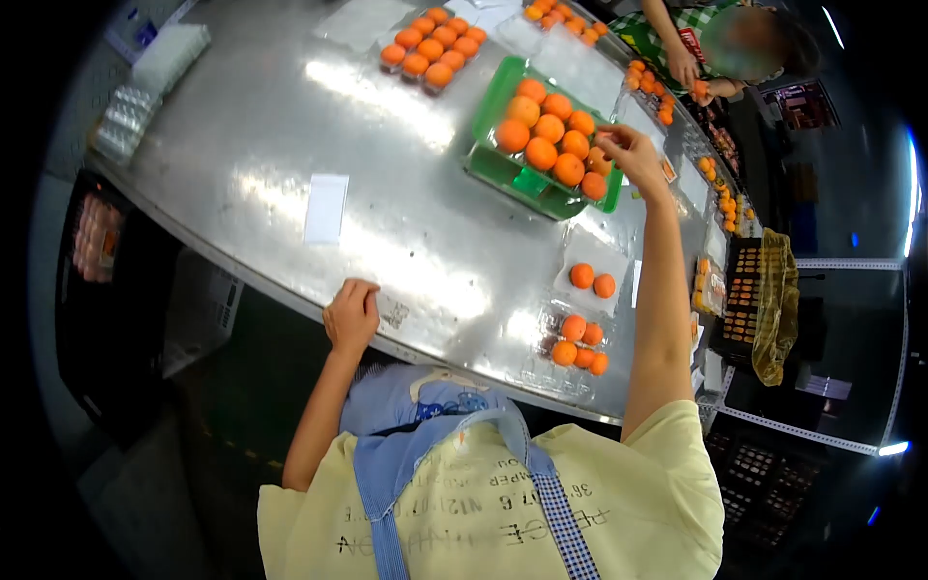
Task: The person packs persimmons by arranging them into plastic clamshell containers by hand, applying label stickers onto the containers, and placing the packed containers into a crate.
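Note:
My right hand [628, 153] is at the right corner of a clear tray filled with oranges [549, 128], its bent fingers closed around an orange [606, 138] that they partly hide. The tray sits on a green scale-like base [522, 184] on the metal table. My left hand [351, 314] rests at the table's near edge, fingers loosely bent and holding nothing. A white card [326, 208] lies beyond it. Close to my right forearm are a clear tray with two oranges [592, 279] and another with several oranges [578, 345].
A full tray of oranges [434, 45] stands farther back on the metal table [251, 126]. Stacked clear trays [128, 124] lie at the far left. Across the table, a person in a green checked garment [633, 37] handles fruit. A dark crate of fruit [741, 290] stands at right.

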A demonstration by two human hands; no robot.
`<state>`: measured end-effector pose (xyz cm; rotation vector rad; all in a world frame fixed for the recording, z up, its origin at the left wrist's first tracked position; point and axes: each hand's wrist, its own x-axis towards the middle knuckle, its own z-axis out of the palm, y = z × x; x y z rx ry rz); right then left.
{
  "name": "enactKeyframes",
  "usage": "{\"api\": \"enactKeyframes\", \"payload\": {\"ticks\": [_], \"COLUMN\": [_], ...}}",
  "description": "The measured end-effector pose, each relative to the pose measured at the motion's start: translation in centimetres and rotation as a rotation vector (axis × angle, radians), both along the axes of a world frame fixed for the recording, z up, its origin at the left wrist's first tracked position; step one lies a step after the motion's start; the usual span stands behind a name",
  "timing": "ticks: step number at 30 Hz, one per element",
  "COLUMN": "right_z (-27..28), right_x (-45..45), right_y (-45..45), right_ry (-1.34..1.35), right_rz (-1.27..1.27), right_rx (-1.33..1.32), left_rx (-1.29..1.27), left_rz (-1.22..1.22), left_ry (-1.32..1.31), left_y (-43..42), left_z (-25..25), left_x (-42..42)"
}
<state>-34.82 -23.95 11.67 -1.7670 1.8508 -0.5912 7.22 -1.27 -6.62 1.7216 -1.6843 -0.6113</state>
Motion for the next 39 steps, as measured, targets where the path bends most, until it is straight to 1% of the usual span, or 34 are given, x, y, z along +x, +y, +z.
{"api": "enactKeyframes", "payload": {"ticks": [4,6,8,16,17,20,23,26,33,36,39], "right_z": [-1.6,-1.9,-2.5,-3.2,-2.9,-4.8,-4.8,-4.6,-5.0,-5.3,-5.9], "right_x": [-1.5,-2.2,-3.0,-3.4,-3.2,-3.7,-2.7,-2.7,-2.4,-2.6,-2.1], "right_y": [0.8,1.2,1.8,3.8,4.1,4.1,3.7,3.5,3.2,3.5,4.0], "right_ry": [-0.179,-0.213,-0.324,-0.302,-0.283,-0.442,-0.504,-0.544,-0.483,-0.547,-0.493], "right_rz": [-0.041,-0.076,-0.143,-0.480,-0.456,-0.392,-0.398,-0.428,-0.382,-0.377,-0.420], "right_rx": [-0.035,-0.073,-0.097,-0.226,-0.217,-0.370,-0.470,-0.457,-0.562,-0.533,-0.530], "left_rx": [0.019,0.020,0.025,0.045,0.048,0.086,0.072,0.104,0.108,0.116,0.107], "left_rz": [-0.014,-0.013,-0.011,-0.014,-0.017,-0.017,-0.027,-0.027,-0.032,-0.030,-0.031], "left_ry": [-0.015,-0.037,-0.039,-0.099,-0.098,-0.103,-0.130,-0.130,-0.138,-0.140,-0.149], "left_y": [-0.1,-0.2,-0.3,-0.7,-0.7,-1.0,-1.1,-1.2,-1.0,-0.9,-1.0], "left_z": [-0.1,0.1,0.5,1.1,0.9,1.5,1.7,1.7,1.1,1.0,1.2], "left_x": [0.0,-0.2,-0.4,-0.9,-0.8,-1.1,-1.2,-1.4,-1.3,-1.3,-1.3]}}
